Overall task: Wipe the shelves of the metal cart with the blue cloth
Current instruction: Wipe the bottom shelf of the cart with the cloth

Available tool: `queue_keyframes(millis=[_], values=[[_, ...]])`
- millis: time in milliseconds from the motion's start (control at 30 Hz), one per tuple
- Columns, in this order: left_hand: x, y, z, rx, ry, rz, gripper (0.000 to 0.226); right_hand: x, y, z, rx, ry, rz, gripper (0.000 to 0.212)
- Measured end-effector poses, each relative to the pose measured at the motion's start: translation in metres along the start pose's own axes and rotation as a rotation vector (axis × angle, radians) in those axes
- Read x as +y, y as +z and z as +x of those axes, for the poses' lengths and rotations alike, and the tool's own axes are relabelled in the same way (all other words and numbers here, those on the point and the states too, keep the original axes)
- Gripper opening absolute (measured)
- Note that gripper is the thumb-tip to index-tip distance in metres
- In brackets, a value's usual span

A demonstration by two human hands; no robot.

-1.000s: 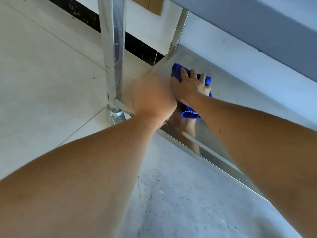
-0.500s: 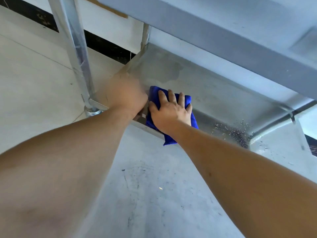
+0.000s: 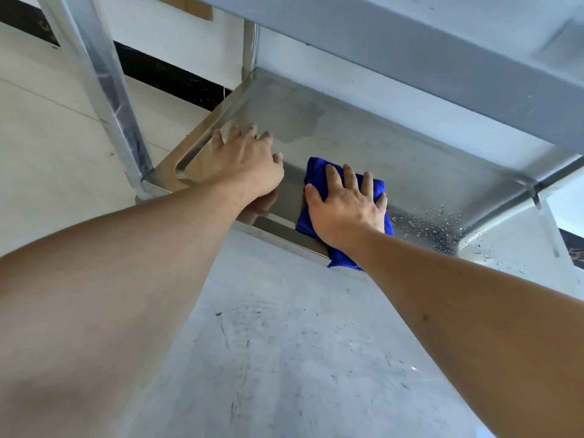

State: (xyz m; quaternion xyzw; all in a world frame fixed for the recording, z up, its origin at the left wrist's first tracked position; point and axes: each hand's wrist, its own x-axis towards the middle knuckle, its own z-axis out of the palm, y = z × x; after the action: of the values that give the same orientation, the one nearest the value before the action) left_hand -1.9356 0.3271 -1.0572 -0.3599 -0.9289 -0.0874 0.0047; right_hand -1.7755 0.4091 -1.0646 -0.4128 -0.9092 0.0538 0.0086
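A metal post rises at the shelf's left corner. Just right of it, the left hand rests flat on the shelf, fingers spread. Further right, the right hand presses the cloth onto the shelf's front edge, fingers straight. Droplets lie right of the cloth.
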Motion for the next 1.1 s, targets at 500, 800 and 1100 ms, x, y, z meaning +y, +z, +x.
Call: queue_keyframes(millis=[500, 800, 1100], values=[[0.045, 0.021, 0.003, 0.044, 0.106, -0.058, 0.057, 0.008, -0.002, 0.106, 0.047, 0.121, -0.030, 0.066], [0.049, 0.014, 0.003, 0.104, 0.100, -0.064, 0.049, 0.002, -0.006, 0.179, 0.077, 0.153, -0.008, 0.064], [0.049, 0.017, 0.004, 0.125, 0.108, -0.059, 0.051, 0.004, -0.012, 0.204, 0.074, 0.125, 0.003, 0.065]])
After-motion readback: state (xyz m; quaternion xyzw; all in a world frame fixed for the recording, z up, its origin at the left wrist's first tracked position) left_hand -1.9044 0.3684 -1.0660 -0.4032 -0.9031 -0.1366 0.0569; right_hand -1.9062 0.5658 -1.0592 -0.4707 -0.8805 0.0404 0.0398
